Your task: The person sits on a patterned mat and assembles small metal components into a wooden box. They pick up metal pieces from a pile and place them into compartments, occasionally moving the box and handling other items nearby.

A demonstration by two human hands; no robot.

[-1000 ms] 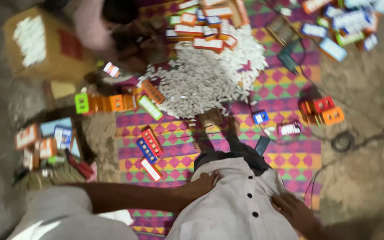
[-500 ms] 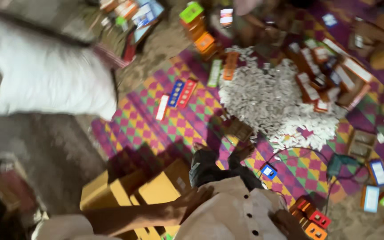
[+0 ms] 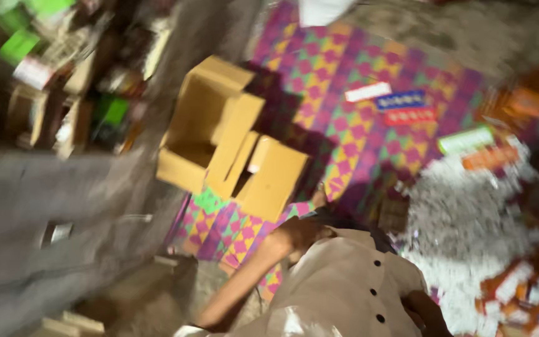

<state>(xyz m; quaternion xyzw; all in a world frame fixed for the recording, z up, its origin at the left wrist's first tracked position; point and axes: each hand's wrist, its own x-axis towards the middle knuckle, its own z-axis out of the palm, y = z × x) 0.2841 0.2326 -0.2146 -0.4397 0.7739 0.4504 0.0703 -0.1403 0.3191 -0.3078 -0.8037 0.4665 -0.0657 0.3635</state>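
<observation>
The view is blurred by head motion. My left hand (image 3: 299,232) rests against the pale buttoned shirt (image 3: 350,281) at my lap, with the forearm running down to the lower left. It holds nothing that I can make out. My right hand (image 3: 424,310) shows only partly at the bottom edge, beside the shirt's dark buttons. Just beyond my left hand stand two open yellow cardboard boxes (image 3: 216,128) on a chequered pink, purple and yellow mat (image 3: 338,75).
A heap of small white pieces (image 3: 469,231) lies to the right, with orange packets (image 3: 519,287) around it. Flat white, blue and red packets (image 3: 400,100) lie on the mat farther off. Stacked green and brown packages (image 3: 63,81) fill the upper left. Grey ground lies at left.
The view has swung to the left, so the cardboard boxes now sit in the middle and the white heap at the right. Both hands have stayed at my lap.
</observation>
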